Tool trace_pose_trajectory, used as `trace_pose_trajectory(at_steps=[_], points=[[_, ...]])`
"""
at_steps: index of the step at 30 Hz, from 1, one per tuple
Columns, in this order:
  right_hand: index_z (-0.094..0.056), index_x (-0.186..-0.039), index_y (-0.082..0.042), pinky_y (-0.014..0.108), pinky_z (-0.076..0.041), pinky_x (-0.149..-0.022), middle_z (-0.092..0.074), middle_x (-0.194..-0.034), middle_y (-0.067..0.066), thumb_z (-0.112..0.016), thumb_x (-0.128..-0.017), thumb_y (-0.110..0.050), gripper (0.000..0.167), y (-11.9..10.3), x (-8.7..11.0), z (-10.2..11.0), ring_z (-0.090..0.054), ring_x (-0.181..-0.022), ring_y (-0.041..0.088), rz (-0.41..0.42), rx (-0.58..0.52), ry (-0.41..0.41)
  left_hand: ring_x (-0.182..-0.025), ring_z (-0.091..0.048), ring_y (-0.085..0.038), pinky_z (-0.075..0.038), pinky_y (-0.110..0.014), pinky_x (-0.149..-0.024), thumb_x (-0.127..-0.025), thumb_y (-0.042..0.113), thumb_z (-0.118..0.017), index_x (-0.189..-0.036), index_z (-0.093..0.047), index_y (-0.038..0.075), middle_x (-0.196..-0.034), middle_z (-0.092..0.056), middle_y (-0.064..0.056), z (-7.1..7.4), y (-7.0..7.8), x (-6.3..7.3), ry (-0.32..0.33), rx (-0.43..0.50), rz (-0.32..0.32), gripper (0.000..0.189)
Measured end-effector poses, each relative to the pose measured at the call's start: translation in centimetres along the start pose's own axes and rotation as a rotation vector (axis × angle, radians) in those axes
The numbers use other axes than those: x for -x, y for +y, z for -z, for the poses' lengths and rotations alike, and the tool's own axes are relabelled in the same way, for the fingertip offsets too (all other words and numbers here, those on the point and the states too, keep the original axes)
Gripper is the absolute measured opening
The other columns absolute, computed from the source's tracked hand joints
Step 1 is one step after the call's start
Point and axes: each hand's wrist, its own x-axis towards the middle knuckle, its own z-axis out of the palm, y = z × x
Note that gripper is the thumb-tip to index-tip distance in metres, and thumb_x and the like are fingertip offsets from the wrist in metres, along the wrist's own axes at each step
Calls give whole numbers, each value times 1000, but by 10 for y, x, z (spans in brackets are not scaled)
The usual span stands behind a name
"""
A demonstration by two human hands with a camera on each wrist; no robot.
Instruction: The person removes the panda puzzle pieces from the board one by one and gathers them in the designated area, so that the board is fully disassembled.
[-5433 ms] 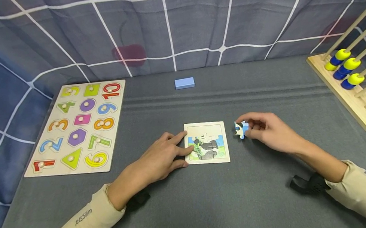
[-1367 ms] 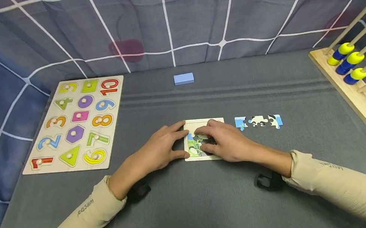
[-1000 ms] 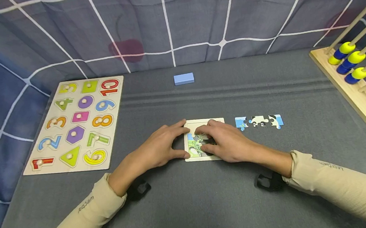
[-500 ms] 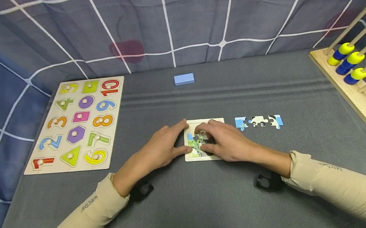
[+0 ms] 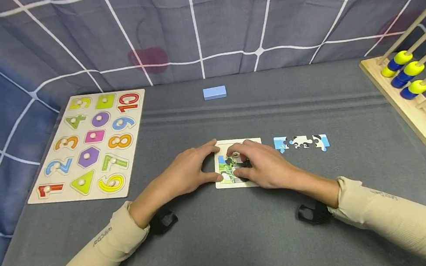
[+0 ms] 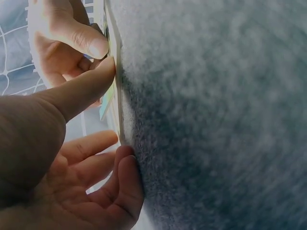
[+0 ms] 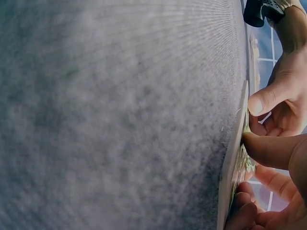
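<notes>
A small wooden jigsaw board [image 5: 238, 185] with a panda picture lies flat on the grey cloth in the head view. My left hand [image 5: 186, 173] rests at its left edge, thumb by the near corner and forefinger by the far one. My right hand [image 5: 268, 166] reaches over the board's right half, its thumb and bent fingers pinching a puzzle piece mostly hidden under them. In the left wrist view a green puzzle piece [image 6: 106, 103] shows tilted beside the thumb. Three loose puzzle pieces [image 5: 301, 141] in blue, white and black lie in a row right of the board.
A number-and-shape peg board [image 5: 90, 147] lies at the left. Toward the back sits a blue block [image 5: 214, 93]. A wooden bead rack [image 5: 410, 101] with yellow and blue beads stands at the right. A checked curtain [image 5: 232, 25] closes off the back.
Earlier my right hand held a piece right of the board; three pieces now lie there and that hand is over the board. Recently only my left thumb and fingers shifted slightly along the edge.
</notes>
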Motion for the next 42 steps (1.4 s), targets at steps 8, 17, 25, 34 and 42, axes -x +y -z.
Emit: trace_pose_trajectory(at_steps=[8, 17, 25, 34, 42], points=[[-67, -114, -13, 35, -42, -67, -58, -89, 0, -78, -81, -9, 35, 0, 0, 4, -52, -73, 15, 14, -51, 0, -134, -45, -32, -36, -49, -106, -83, 34, -81, -140, -54, 6, -155, -38, -6, -1, -1, -2, 10, 28, 6, 69], [-66, -108, -13, 35, -42, -68, -59, -90, -1, -76, -81, -5, 29, -1, -2, 5, -52, -73, 13, 8, -119, 9, -134, -44, -31, -35, -50, -107, -82, 33, -82, -139, -56, 6, -154, -39, -7, -1, -2, -2, 18, 34, -1, 69], [-65, -104, -13, 34, -43, -66, -60, -83, -4, -69, -84, -2, 23, -1, -4, 5, -52, -66, 9, -8, -173, -12, -132, -47, -30, -39, -49, -104, -80, 35, -83, -136, -60, 6, -151, -44, -9, -2, -3, -4, 35, 26, -9, 67], [-65, -101, -12, 32, -42, -61, -58, -75, -6, -64, -87, 1, 19, -1, -4, 3, -49, -59, 9, -20, -200, 9, -130, -50, -30, -41, -48, -101, -78, 34, -85, -133, -63, 6, -149, -46, -10, -1, -2, -3, 56, 21, -21, 66], [-65, -100, -11, 30, -41, -60, -56, -73, -6, -64, -86, 3, 19, 1, -3, 2, -49, -60, 9, 18, -287, 10, -130, -50, -27, -43, -46, -99, -77, 36, -85, -133, -64, 8, -149, -47, -6, 0, -2, -3, 50, 3, -2, 66]])
